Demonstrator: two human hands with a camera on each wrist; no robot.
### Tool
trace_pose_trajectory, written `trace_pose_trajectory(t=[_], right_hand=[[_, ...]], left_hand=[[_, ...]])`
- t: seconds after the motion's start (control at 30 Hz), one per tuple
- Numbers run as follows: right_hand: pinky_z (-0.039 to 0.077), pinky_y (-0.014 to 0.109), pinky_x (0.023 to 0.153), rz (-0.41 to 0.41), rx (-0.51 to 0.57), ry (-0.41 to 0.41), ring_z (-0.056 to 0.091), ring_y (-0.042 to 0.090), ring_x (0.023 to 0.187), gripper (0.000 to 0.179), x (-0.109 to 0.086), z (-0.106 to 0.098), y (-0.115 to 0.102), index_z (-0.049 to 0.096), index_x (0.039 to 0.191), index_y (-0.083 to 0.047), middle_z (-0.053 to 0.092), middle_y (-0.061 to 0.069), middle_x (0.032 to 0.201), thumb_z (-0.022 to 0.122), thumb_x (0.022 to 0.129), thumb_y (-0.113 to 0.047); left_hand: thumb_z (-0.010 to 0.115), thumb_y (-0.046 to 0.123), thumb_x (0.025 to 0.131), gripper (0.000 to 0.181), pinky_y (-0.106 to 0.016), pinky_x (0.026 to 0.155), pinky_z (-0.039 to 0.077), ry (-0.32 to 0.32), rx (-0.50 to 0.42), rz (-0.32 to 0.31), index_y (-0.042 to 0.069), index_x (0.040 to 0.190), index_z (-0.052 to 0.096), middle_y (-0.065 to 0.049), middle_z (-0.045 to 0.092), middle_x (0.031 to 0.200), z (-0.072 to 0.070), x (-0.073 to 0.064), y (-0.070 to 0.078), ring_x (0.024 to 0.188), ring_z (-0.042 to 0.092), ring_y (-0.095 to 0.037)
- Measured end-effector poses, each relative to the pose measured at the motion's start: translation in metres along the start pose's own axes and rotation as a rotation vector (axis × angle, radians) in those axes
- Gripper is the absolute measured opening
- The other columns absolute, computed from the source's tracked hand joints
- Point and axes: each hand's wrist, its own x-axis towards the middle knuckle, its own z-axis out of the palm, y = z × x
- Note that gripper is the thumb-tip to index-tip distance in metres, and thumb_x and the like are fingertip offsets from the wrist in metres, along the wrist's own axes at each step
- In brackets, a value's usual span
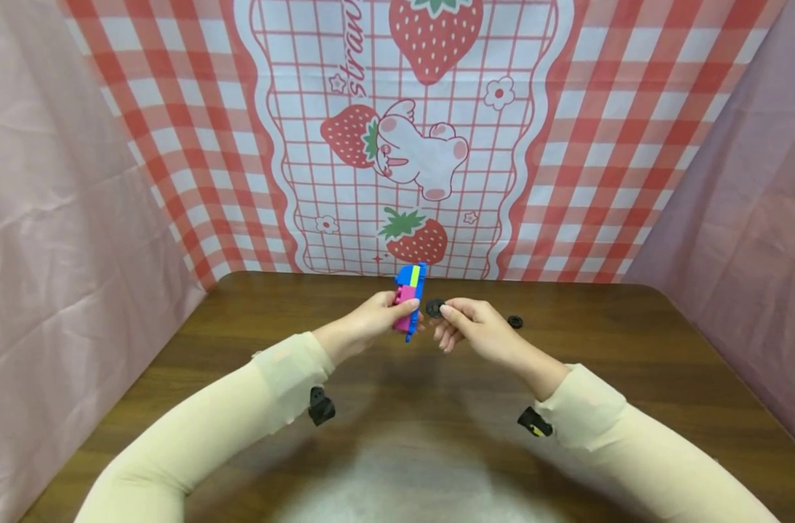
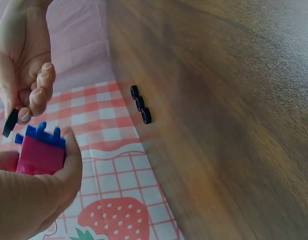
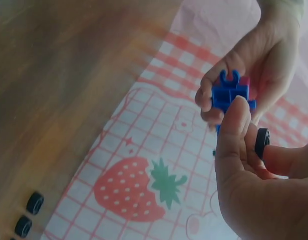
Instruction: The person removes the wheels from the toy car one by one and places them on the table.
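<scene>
My left hand [image 1: 369,321] grips a toy block car [image 1: 407,294] with a blue base and pink, blue and yellow-green bricks, held up above the table. Its blue underside with small axle clips [image 3: 229,79] faces the right hand. My right hand [image 1: 479,330] pinches a black toy wheel [image 1: 434,309] between thumb and fingers, a short way to the right of the car. In the left wrist view, that wheel [image 2: 10,123] is just apart from the blue clips. Some of the car is hidden behind the left fingers and thumb.
Three more black wheels [image 2: 140,103] stand in a row on the wooden table [image 1: 293,392], near its back edge to the right. Behind the table hangs a checked strawberry cloth [image 1: 554,218]. Pink curtains [image 1: 64,218] close off both sides.
</scene>
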Motion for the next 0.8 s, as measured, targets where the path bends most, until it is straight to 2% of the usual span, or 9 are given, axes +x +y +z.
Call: trace_pose_trajectory(t=[0.1, 0.2, 0.33, 0.6, 0.8], right_hand=[[0.059, 0.034, 0.065, 0.014, -0.016, 0.028, 0.065, 0.019, 0.066, 0.034, 0.000, -0.007, 0.001, 0.060, 0.103, 0.014, 0.067, 0.018, 0.081, 0.044, 0.104, -0.016], [0.059, 0.032, 0.064, 0.034, -0.026, 0.056, 0.066, 0.019, 0.065, 0.033, 0.000, -0.013, 0.004, 0.061, 0.103, 0.014, 0.068, 0.014, 0.079, 0.048, 0.103, -0.016], [0.059, 0.031, 0.063, 0.067, -0.034, 0.098, 0.066, 0.016, 0.064, 0.032, -0.001, -0.024, 0.007, 0.061, 0.103, 0.015, 0.069, 0.015, 0.080, 0.052, 0.101, -0.016], [0.059, 0.029, 0.063, 0.159, -0.079, 0.191, 0.065, 0.012, 0.063, 0.034, -0.006, -0.049, 0.015, 0.063, 0.102, 0.012, 0.070, 0.013, 0.079, 0.062, 0.096, -0.021], [0.059, 0.029, 0.065, 0.246, -0.103, 0.240, 0.066, 0.010, 0.065, 0.041, -0.009, -0.070, 0.022, 0.060, 0.106, 0.010, 0.070, 0.003, 0.077, 0.065, 0.094, -0.029]], left_hand=[[0.042, 0.020, 0.105, 0.035, -0.042, 0.100, 0.049, 0.013, -0.038, 0.005, -0.010, 0.122, 0.048, -0.018, 0.065, 0.099, 0.000, 0.000, 0.000, 0.099, 0.068, -0.031], [0.042, 0.019, 0.105, 0.035, -0.042, 0.098, 0.050, 0.030, -0.055, 0.008, -0.010, 0.123, 0.047, -0.010, 0.060, 0.094, -0.001, 0.001, 0.000, 0.087, 0.067, -0.020], [0.041, 0.017, 0.105, 0.033, -0.042, 0.096, 0.051, 0.006, -0.063, 0.015, -0.011, 0.122, 0.046, -0.007, 0.057, 0.090, -0.001, 0.001, -0.002, 0.079, 0.063, -0.013], [0.041, 0.015, 0.105, 0.034, -0.047, 0.100, 0.047, -0.041, -0.067, 0.021, -0.012, 0.123, 0.045, -0.006, 0.055, 0.091, -0.003, 0.001, -0.007, 0.082, 0.061, -0.015], [0.037, 0.018, 0.106, 0.038, -0.047, 0.101, 0.046, -0.095, -0.123, 0.024, -0.011, 0.129, 0.041, -0.007, 0.057, 0.094, -0.007, 0.003, -0.006, 0.085, 0.062, -0.016]])
